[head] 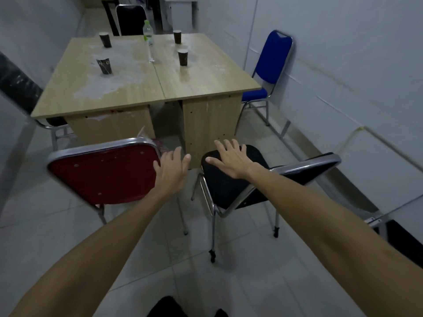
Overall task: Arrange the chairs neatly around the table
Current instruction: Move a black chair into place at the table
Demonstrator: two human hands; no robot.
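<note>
Tiled floor (pixel 229 271), both hands outstretched, splayed.

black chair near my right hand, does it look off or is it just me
It looks askew. The black chair is turned at an angle to the table, its backrest swung toward the right wall, while the red chair beside it faces the table squarely. The tabletop also carries a whitish, smeared residue around the cups.

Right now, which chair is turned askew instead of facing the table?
The black chair under the right hand. Its back points right, so it sits sideways to the table; the red chair and blue chair face it.
</note>
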